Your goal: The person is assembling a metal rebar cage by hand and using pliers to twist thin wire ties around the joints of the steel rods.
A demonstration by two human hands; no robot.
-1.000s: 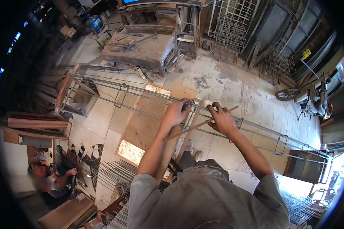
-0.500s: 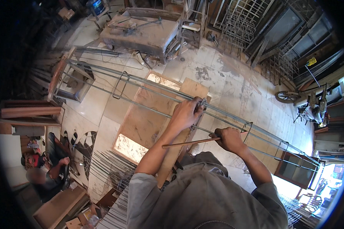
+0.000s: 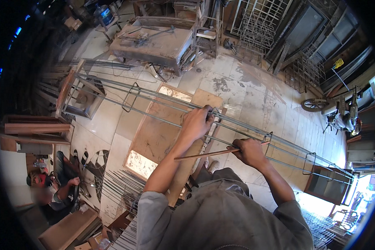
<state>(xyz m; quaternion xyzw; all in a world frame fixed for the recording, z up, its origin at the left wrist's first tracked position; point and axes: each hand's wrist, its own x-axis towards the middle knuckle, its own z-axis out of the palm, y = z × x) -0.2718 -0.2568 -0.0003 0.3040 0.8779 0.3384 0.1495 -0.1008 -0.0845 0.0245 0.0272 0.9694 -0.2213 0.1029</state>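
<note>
Rebar cage [image 3: 162, 109]: a long frame of thin grey steel rods set parallel, ringed at intervals by rectangular wire stirrups [image 3: 131, 96]. It runs from a wooden trestle [image 3: 77, 93] at its far-left end to a dark stand [image 3: 327, 187] at its right end, above a tiled floor [image 3: 246, 89]. The person works near the middle of its length.

Left hand [image 3: 198, 123]: closed over the upper rods at a stirrup, fingers wrapped round the steel. Right hand [image 3: 250, 152]: closed on a slim rust-brown rod tool [image 3: 208, 154], which lies nearly level and points left beneath the left forearm; its right end sits close to another stirrup [image 3: 267, 139].

Step in hand, as judged: fixing a stirrup to the long rods, the left hand steadying the joint. The next move would call for the tool's working end to be brought to the joint under the left hand while that grip stays firm; whether tie wire is present cannot be told.

Surroundings: a pale plywood sheet [image 3: 156, 137] lies on the floor below the cage. A worn, dusty workbench [image 3: 154, 41] stands beyond it. Loose straight rods [image 3: 121, 187] lie bundled at the lower left, near a seated person [image 3: 50, 187].
</note>
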